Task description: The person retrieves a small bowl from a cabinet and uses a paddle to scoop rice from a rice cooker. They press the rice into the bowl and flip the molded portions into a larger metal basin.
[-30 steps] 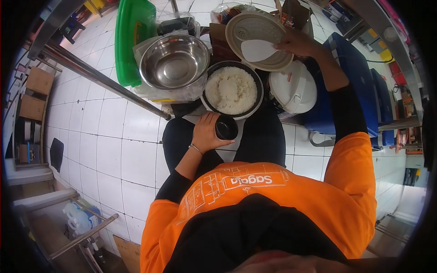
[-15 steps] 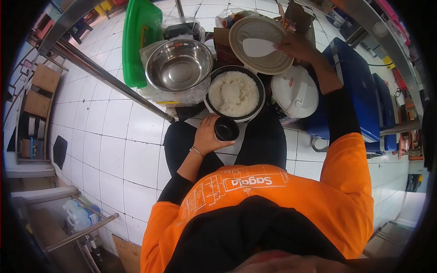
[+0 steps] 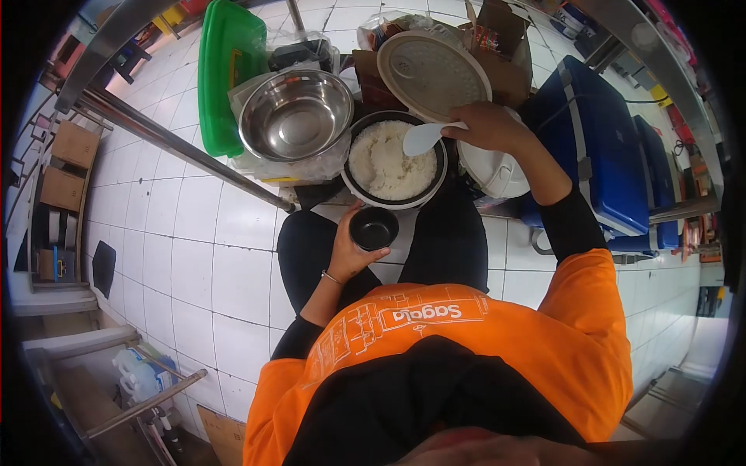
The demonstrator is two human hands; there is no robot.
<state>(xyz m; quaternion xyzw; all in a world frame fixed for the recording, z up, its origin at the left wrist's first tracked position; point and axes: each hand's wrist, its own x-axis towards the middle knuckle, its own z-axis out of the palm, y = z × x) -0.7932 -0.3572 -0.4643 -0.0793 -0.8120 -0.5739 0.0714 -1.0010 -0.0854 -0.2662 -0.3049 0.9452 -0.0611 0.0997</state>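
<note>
My left hand (image 3: 350, 247) is wrapped round a small black bowl (image 3: 374, 228), whose dark inside shows nothing in it. In my right hand (image 3: 488, 128) is a white rice paddle (image 3: 424, 139), its blade over the right side of the cooker. Cooked white rice (image 3: 388, 172) fills the rice cooker (image 3: 359, 192) in front of my knees, with a hollow near its middle. The cooker's open lid (image 3: 423, 74) leans up behind the pot. Just under my right forearm sits a white lidded container (image 3: 497, 167), partly hidden by the arm.
A stainless steel basin (image 3: 297, 116) stands left of the cooker, beside an upright green plastic tub (image 3: 225, 78). Blue cooler boxes (image 3: 594, 147) stand on the right. A metal table leg (image 3: 183, 147) slants past on the left. Behind the lid is an open cardboard box (image 3: 501, 54).
My right hand has brought the paddle down from in front of the lid to over the rice. The bowl stays in my left hand, and the whole view has shifted slightly.
</note>
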